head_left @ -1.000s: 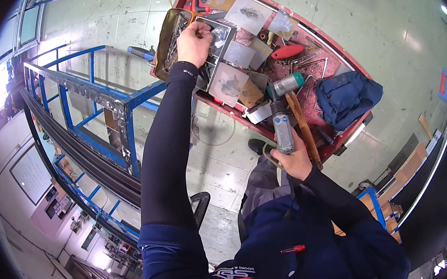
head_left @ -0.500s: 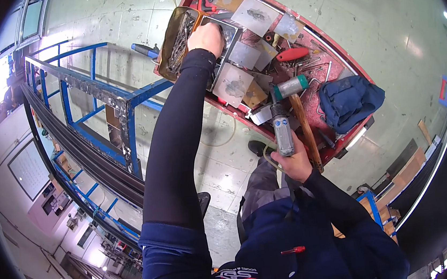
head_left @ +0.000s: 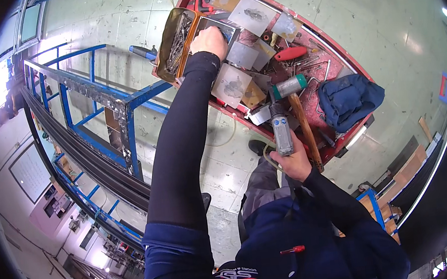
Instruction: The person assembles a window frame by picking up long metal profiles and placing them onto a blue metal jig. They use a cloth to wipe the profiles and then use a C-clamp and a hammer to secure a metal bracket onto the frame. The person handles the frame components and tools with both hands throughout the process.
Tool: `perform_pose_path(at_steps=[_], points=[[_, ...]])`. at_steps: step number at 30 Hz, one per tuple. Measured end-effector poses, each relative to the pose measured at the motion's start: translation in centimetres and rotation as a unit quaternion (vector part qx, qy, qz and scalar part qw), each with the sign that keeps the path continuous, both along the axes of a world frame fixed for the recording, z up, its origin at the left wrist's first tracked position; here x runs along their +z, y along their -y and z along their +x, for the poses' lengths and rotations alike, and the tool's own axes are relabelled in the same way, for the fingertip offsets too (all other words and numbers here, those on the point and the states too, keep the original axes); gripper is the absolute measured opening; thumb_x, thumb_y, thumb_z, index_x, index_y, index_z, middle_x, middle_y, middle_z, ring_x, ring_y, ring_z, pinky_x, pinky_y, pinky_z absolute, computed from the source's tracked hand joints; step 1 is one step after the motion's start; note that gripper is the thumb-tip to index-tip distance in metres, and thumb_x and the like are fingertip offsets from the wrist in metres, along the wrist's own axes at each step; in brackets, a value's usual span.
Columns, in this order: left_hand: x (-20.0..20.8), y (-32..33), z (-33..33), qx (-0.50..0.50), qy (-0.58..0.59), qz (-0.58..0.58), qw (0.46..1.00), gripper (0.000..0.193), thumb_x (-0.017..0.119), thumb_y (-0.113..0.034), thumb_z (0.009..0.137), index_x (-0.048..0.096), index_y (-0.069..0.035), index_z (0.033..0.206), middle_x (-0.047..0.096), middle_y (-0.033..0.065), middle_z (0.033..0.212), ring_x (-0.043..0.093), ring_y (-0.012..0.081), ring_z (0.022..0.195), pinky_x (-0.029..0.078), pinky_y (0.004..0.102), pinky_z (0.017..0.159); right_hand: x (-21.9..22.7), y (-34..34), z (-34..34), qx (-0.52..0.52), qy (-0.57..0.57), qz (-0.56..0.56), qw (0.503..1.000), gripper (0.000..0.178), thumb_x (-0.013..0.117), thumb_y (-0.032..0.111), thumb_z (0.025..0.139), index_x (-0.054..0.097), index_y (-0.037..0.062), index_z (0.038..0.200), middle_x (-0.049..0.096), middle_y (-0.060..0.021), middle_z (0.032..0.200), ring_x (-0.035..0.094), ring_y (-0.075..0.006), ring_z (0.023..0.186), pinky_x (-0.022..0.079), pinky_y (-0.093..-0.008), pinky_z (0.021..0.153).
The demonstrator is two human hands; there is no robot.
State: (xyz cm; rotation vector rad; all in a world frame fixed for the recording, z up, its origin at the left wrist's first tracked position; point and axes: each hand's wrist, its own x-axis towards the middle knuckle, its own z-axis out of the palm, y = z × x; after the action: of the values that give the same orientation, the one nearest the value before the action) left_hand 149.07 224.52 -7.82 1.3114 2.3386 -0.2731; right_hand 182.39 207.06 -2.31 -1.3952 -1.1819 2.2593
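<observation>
My left hand reaches into a black-lined bin at the far left of a red tool cart. Its fingertips are hidden down inside, so what they touch does not show. Beside it stands an open tin full of long screws. In my right hand, close to my body, is a grey air screwdriver, its dark ribbed nose pointing away over the cart's near edge. A mallet with a green head and wooden handle lies just right of the tool.
Metal plates, a red-handled tool, loose hex keys and a folded blue cloth lie on the cart. A blue steel frame with long dark profiles stands at left. A blue-handled tool shows beyond the tin.
My left hand has shifted slightly right and nearer within the bin, its forearm swinging right too. My right hand keeps the air screwdriver in nearly the same place.
</observation>
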Motion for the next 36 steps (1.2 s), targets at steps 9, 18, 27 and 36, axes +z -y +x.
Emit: perform_pose_path(at_steps=[9,18,27,36], points=[[1.5,-0.5,-0.6,-0.104,0.028,-0.048,0.993,0.038,0.059,-0.032,0.09,0.068,0.003,0.102,0.07,0.0274,0.104,0.068,0.042,0.1,0.054,0.0497,0.09,0.0,0.0,0.2,-0.01,0.0,-0.007,1.0,0.057,0.073,0.002,0.077,0.05,0.0011,0.128,0.059,-0.0078,0.113,0.057,-0.0168,0.105,0.046,-0.0328,0.095],[0.9,-0.1,-3.1,-0.009,0.154,0.106,0.982,0.045,0.042,-0.032,0.095,0.066,0.006,0.102,0.064,0.034,0.108,0.062,0.048,0.105,0.047,0.0493,0.097,-0.8,0.2,1.3,-0.001,0.005,0.037,0.999,0.051,0.072,-0.001,0.079,0.052,0.0051,0.125,0.057,-0.0011,0.104,0.056,-0.0085,0.082,0.048,-0.0268,0.076],[4.3,2.4,-3.7,0.368,0.818,0.166,0.409,0.035,0.044,-0.029,0.107,0.04,-0.014,0.075,0.025,-0.0045,0.061,0.025,0.0085,0.052,0.024,0.0246,0.048,-0.3,-0.4,1.3,-0.014,-0.014,0.041,0.999,0.049,0.071,-0.002,0.079,0.052,0.0054,0.124,0.056,-0.0009,0.103,0.055,-0.0083,0.082,0.048,-0.0269,0.076],[5.0,2.1,-0.3,0.401,0.734,0.276,0.473,0.035,0.048,-0.036,0.107,0.053,-0.009,0.086,0.04,-0.0044,0.07,0.035,0.0086,0.059,0.032,0.0236,0.054,0.0,-0.9,1.4,-0.01,-0.018,0.027,0.999,0.05,0.069,-0.003,0.08,0.051,0.0063,0.125,0.055,0.0001,0.103,0.053,-0.0076,0.079,0.047,-0.026,0.075]])
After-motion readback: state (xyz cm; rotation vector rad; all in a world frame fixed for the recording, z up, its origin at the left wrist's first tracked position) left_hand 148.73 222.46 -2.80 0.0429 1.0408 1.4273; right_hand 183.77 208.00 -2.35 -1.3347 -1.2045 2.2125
